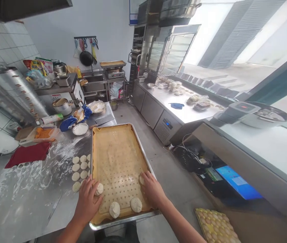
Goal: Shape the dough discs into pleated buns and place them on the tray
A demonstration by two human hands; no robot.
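Observation:
A metal baking tray (123, 221) lined with brown perforated paper (118, 145) lies in front of me, reaching past the table's edge. Two pale pleated dough buns, a left one (114, 210) and a right one (136, 205), sit near its close end. At the tray's left side my left hand (87, 201) has its thumb and fingers around another dough bun (99, 189). My right hand (153, 191) is by the right rim, fingers closed on a dough bun (141, 180) that they partly cover. Left of the tray, rows of small round dough pieces (75, 167) lie on the table.
The steel table (26, 199) is dusted with flour. Farther up it are a red cloth (29, 154), a tub of orange filling (44, 133) and a bowl of flour (80, 129). A steel counter (158, 111) stands right, an egg tray (216, 226) below.

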